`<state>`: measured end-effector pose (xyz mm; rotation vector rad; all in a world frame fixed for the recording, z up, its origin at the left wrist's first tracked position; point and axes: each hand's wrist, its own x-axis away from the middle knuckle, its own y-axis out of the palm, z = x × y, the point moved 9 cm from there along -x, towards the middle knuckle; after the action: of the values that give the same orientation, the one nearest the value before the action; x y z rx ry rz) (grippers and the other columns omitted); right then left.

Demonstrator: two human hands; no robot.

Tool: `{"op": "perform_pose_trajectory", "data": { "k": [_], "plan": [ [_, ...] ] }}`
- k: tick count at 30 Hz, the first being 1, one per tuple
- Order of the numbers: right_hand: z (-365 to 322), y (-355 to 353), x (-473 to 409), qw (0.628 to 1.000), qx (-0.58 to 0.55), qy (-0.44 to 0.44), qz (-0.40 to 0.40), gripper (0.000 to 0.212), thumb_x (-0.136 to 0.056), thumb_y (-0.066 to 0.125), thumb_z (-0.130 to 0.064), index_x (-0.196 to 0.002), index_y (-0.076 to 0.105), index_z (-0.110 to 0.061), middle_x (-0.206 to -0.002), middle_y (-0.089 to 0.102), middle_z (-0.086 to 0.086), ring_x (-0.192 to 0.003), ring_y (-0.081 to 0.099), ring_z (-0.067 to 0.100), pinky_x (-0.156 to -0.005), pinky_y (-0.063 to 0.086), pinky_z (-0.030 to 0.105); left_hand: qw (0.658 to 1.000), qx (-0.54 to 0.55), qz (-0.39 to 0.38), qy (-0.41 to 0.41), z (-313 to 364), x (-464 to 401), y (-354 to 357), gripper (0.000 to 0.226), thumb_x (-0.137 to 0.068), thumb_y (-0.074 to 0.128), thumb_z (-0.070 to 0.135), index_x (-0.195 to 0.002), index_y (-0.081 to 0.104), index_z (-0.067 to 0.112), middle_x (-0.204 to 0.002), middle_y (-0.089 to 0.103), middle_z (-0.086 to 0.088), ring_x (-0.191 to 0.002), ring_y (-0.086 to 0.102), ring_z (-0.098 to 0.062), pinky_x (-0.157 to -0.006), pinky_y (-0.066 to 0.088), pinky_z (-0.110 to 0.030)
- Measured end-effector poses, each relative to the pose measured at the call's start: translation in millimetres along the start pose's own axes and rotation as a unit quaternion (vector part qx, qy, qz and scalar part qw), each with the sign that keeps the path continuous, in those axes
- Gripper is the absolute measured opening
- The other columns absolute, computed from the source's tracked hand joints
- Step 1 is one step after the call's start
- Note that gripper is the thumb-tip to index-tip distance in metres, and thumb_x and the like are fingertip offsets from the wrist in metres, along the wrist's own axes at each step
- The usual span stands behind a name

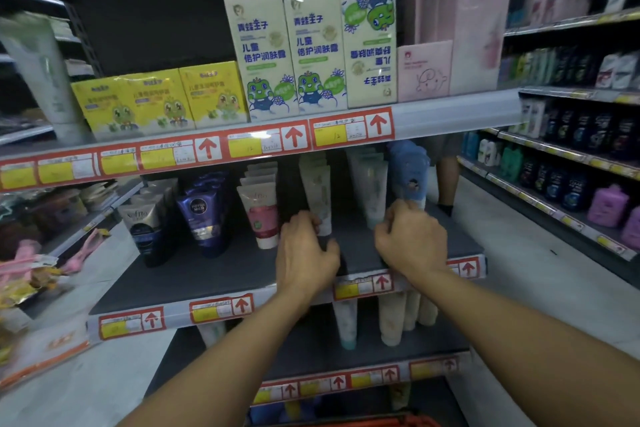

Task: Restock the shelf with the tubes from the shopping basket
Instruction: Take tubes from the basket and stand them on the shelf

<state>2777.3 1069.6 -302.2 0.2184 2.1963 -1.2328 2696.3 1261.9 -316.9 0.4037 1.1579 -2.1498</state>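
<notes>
Basket (381, 421) rim low, contents hidden; on middle shelf (207, 274), left hand (304, 253) pinches white tube (320, 198), right hand (408, 236) fingers curled at next tube (372, 187), hold unclear — remaining stock unknown.

The dark grey middle shelf board (214, 274) looks like matt painted metal. Pale green-white plastic tubes (317, 191) have a smooth satin sheen. Yellow and cream cardboard cartons (263, 55) above appear glossy, as do red-bordered paper price labels (221, 310).
</notes>
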Motion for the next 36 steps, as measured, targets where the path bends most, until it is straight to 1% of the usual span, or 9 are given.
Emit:
{"op": "perform_pose_trajectory", "data": {
  "k": [4, 8, 14, 17, 20, 23, 27, 32, 36],
  "plan": [
    [32.4, -16.8, -3.7, 1.000, 0.006, 0.029, 0.007, 0.018, -0.083, 0.057, -0.032, -0.090, 0.063, -0.017, -0.093, 0.064, 0.008, -0.077, 0.065, 0.036, -0.061, 0.054, 0.040, 1.000, 0.015, -0.018, 0.007, 29.5, -2.9, 21.2, 0.033, -0.084, 0.073, 0.024, -0.113, 0.058, 0.020, -0.104, 0.057, 0.002, -0.103, 0.055, -0.020, -0.083, 0.046, -0.031],
    [65.8, -21.4, -4.7, 0.998, 0.002, 0.056, -0.001, 0.019, -0.086, 0.057, -0.029, -0.094, 0.060, -0.012, -0.096, 0.062, 0.010, -0.083, 0.065, 0.039, -0.060, 0.047, 0.038, 0.999, 0.032, -0.044, -0.004, 48.7, -4.1, 46.9, 0.035, -0.083, 0.074, 0.024, -0.114, 0.057, 0.023, -0.107, 0.060, 0.002, -0.102, 0.059, -0.018, -0.085, 0.053, -0.036],
    [97.2, 10.8, -10.6, 0.987, -0.084, 0.097, -0.100, 0.019, -0.088, 0.062, -0.026, -0.098, 0.047, -0.019, -0.099, 0.054, 0.005, -0.090, 0.061, 0.029, -0.074, 0.057, 0.049, 0.995, 0.038, -0.069, -0.058, 57.4, -11.8, 82.3, 0.038, -0.087, 0.077, 0.023, -0.108, 0.046, 0.030, -0.115, 0.059, 0.002, -0.103, 0.060, -0.016, -0.079, 0.044, -0.025],
    [102.3, 23.7, -21.2, 0.979, -0.115, 0.104, -0.131, 0.027, -0.088, 0.065, -0.024, -0.104, 0.044, -0.021, -0.106, 0.052, 0.005, -0.095, 0.061, 0.028, -0.079, 0.058, 0.050, 0.992, 0.018, -0.071, -0.099, 49.8, -21.6, 97.2, 0.052, -0.085, 0.081, 0.027, -0.123, 0.047, 0.023, -0.126, 0.057, -0.003, -0.117, 0.061, -0.024, -0.087, 0.052, -0.032],
    [107.7, 35.6, -31.5, 0.972, -0.128, 0.128, -0.149, 0.039, -0.087, 0.070, -0.025, -0.114, 0.041, -0.022, -0.117, 0.052, 0.008, -0.104, 0.060, 0.029, -0.086, 0.057, 0.047, 0.987, -0.001, -0.077, -0.139, 39.6, -32.7, 110.2, 0.077, -0.083, 0.084, 0.031, -0.144, 0.040, 0.015, -0.143, 0.051, -0.009, -0.133, 0.054, -0.030, -0.102, 0.050, -0.040],
    [109.7, 47.2, -41.2, 0.971, -0.123, 0.129, -0.157, 0.050, -0.086, 0.071, -0.027, -0.124, 0.041, -0.014, -0.126, 0.051, 0.013, -0.112, 0.057, 0.032, -0.090, 0.054, 0.046, 0.983, -0.025, -0.093, -0.154, 32.8, -42.9, 122.2, 0.086, -0.079, 0.086, 0.037, -0.147, 0.039, 0.012, -0.147, 0.050, -0.011, -0.134, 0.053, -0.032, -0.104, 0.051, -0.043],
    [109.4, 58.9, -55.0, 0.971, -0.114, 0.131, -0.166, 0.061, -0.087, 0.074, -0.030, -0.131, 0.039, -0.006, -0.133, 0.046, 0.017, -0.120, 0.054, 0.035, -0.094, 0.048, 0.041, 0.979, -0.043, -0.109, -0.165, 31.9, -51.9, 130.3, 0.084, -0.075, 0.085, 0.041, -0.140, 0.042, 0.011, -0.141, 0.054, -0.011, -0.129, 0.056, -0.033, -0.098, 0.053, -0.044],
    [109.7, 65.8, -65.9, 0.975, -0.088, 0.142, -0.144, 0.075, -0.085, 0.080, -0.042, -0.134, 0.038, -0.003, -0.134, 0.046, 0.020, -0.119, 0.055, 0.036, -0.092, 0.049, 0.039, 0.981, -0.031, -0.094, -0.166, 30.6, -53.9, 133.9, 0.073, -0.076, 0.081, 0.042, -0.133, 0.047, 0.013, -0.135, 0.060, -0.010, -0.123, 0.060, -0.032, -0.093, 0.055, -0.043],
    [115.3, 69.5, -69.8, 0.975, -0.078, 0.156, -0.136, 0.075, -0.085, 0.078, -0.048, -0.134, 0.042, -0.003, -0.134, 0.047, 0.021, -0.118, 0.057, 0.038, -0.092, 0.050, 0.040, 0.980, 0.013, -0.095, -0.172, 25.7, -53.7, 135.0, 0.061, -0.080, 0.078, 0.038, -0.131, 0.051, 0.017, -0.134, 0.063, -0.006, -0.121, 0.063, -0.030, -0.090, 0.055, -0.039]
  ]
}}
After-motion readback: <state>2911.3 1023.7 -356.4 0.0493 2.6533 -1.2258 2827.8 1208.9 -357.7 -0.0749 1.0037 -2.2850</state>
